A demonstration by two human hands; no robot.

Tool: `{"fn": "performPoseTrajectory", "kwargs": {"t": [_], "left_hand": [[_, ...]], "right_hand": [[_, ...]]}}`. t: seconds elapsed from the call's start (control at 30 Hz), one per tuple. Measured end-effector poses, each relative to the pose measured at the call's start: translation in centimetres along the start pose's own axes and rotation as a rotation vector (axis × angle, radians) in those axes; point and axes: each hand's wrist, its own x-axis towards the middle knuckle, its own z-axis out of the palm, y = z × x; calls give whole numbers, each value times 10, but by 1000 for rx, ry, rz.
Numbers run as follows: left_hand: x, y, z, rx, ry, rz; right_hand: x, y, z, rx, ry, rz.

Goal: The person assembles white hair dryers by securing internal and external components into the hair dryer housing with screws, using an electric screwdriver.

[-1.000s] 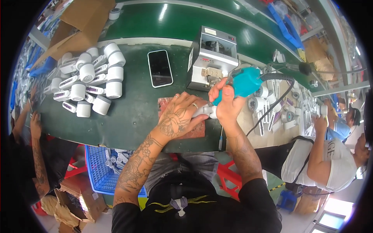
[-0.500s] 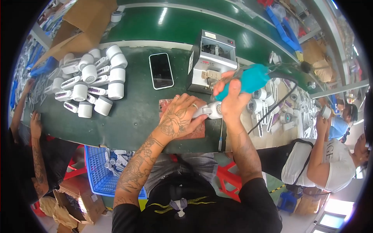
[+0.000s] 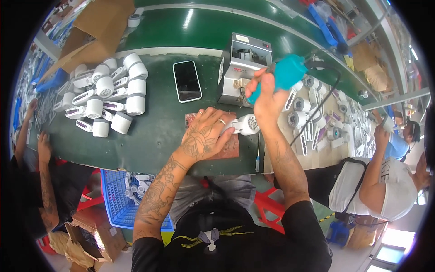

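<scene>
On our bench (image 3: 154, 152) we have over eight heaped white units (image 3: 104, 86), one phone (image 3: 186, 81), then our left grip (image 3: 204, 133), closed over the handle of one white grilled device (image 3: 247, 125) by one red pad (image 3: 230, 152). One screwdriver (image 3: 258, 162) lies near; our right grip (image 3: 268, 100), wrapped around one teal tool (image 3: 290, 72), holds it clear of the device.

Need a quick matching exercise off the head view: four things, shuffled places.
Things:
1. teal tool
2. phone
3. screwdriver
4. blue basket

Places:
A. lower than the tabletop, holding parts
B. on the tabletop, just right of the red pad
C. in the right hand
D. on the tabletop, left of the boxy machine

Pairs: 1-C, 2-D, 3-B, 4-A
</scene>
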Motion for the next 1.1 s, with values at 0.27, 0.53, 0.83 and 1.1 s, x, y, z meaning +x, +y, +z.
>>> {"fn": "performPoseTrajectory", "kwargs": {"t": [0.27,0.53,0.83,1.1], "left_hand": [[2,3,-2,-2,-32,-14],[3,4,-1,-16,-47,-19],[4,6,0,30,7,6],[-37,24,-23,243,-84,190]], "right_hand": [[-49,-22,-11,153,-57,125],[-59,-12,-11,57,-50,134],[-65,-6,-9,175,-74,108],[-91,-43,-37,605,156,193]]}}
